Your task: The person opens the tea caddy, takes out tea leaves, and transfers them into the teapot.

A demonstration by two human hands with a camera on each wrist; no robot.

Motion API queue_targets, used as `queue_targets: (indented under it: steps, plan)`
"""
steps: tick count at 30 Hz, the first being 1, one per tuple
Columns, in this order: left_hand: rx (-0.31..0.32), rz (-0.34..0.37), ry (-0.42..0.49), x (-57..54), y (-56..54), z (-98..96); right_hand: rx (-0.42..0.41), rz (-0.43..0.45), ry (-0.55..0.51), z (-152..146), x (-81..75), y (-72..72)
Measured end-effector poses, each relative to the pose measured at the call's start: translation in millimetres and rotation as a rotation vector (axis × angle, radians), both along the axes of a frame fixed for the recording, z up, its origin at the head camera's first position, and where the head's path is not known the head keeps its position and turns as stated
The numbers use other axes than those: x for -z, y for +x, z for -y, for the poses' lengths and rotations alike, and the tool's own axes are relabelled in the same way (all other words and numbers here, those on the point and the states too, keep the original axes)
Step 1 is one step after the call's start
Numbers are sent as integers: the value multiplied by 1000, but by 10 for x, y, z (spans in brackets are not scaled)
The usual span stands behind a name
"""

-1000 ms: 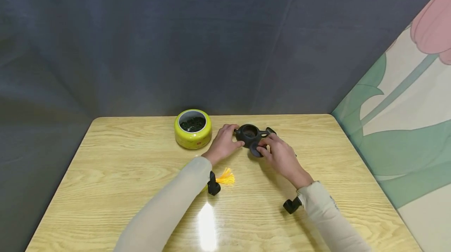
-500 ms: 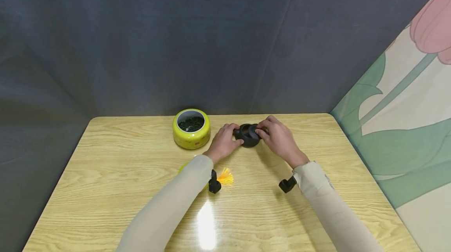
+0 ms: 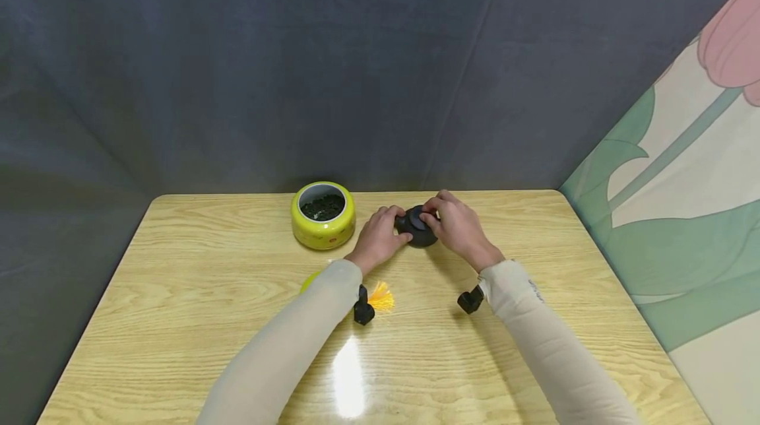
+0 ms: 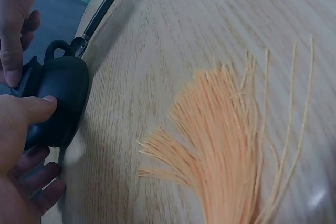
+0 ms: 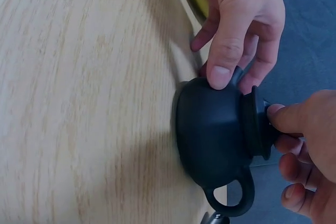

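Note:
A small black teapot (image 3: 420,239) stands toward the back of the table. My left hand (image 3: 375,239) holds its body on the spout side, with the thumb (image 5: 223,69) pressed against the wall. Between thumb and fingers, my right hand (image 3: 462,230) pinches the knob of the teapot lid (image 5: 255,124). The lid sits at the pot's mouth, slightly tilted in the right wrist view; whether it is fully seated I cannot tell. The fingers partly hide the knob. The pot's looped handle (image 5: 249,192) is on the right-hand side.
A yellow jar (image 3: 323,235) of dark tea leaves (image 3: 323,207) stands left of the teapot. Under my left forearm lies something yellow (image 3: 309,280), mostly hidden, and an orange tassel (image 3: 381,297) shows beside it. A dark-handled spoon (image 4: 105,6) lies beyond the teapot.
My right hand has brought the lid from in front of the teapot up and leftward over its mouth, which is now covered. The left hand keeps its hold on the pot.

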State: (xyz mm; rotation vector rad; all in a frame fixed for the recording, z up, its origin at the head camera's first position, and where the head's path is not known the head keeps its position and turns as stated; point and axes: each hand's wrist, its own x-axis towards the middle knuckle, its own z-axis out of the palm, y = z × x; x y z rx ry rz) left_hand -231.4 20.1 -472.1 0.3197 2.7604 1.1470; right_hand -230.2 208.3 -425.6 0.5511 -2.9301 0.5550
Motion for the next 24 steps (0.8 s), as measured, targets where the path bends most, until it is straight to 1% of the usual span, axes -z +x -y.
queue_targets:
  steps: [7,16,20,24]
  plan:
    - [0,-11,-4,-5,6,-2,9,6,-4,-9,83,-29]
    - [5,-15,-13,-17,10,8,30,20,-17,13,119,-28]
    - [25,2,-25,-42,18,27,28,24,-23,14,120,-9]
    - [52,23,-19,-80,36,56,34,31,-39,-9,124,28]
